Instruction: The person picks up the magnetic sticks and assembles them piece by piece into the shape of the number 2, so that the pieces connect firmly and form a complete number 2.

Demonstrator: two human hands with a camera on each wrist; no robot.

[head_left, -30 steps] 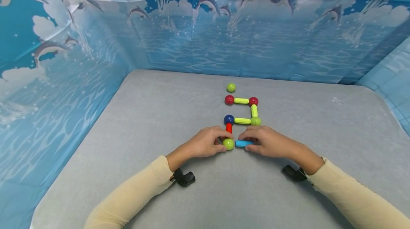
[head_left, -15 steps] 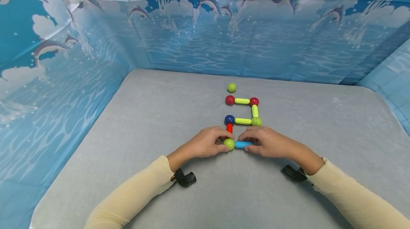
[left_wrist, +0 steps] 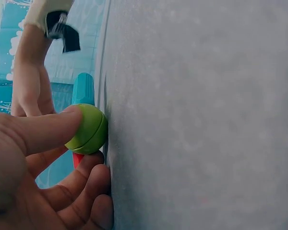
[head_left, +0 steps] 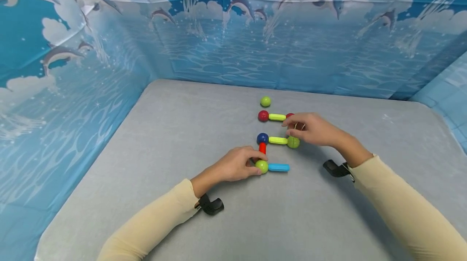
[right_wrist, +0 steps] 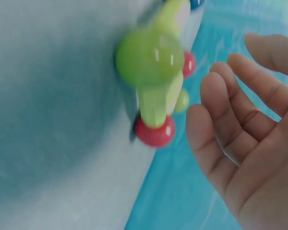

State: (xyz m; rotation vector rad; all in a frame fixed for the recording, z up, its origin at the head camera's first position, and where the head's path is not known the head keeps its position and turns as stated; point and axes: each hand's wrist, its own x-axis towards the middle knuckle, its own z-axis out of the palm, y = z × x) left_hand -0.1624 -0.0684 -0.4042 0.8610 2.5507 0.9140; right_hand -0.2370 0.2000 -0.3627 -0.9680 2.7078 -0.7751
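Note:
My left hand [head_left: 238, 163] pinches a green ball [head_left: 261, 167] between thumb and fingers at the near end of a chain of balls and sticks. A blue stick [head_left: 279, 167] extends right from that ball, and a red stick [head_left: 262, 148] joins it to a dark blue ball [head_left: 262, 138]. From there a yellow-green stick [head_left: 278, 140] reaches another green ball [head_left: 293, 142]. My right hand [head_left: 313, 129] hovers above this corner with loosely bent fingers and nothing in them. Behind it, a red ball [right_wrist: 155, 131] shows in the right wrist view, linked by a yellow-green stick [right_wrist: 152, 106].
At the far end a red ball [head_left: 263, 116] carries a yellow-green stick [head_left: 277, 117]. Farther back a loose green ball [head_left: 265, 101] rests on the grey table [head_left: 189, 119]. A dolphin-print curtain [head_left: 233, 50] stands behind the table and along its sides.
The blue stick has come against the green ball in my left hand. My right hand has let go of it and moved up and away, over the far corner. My left hand stays put.

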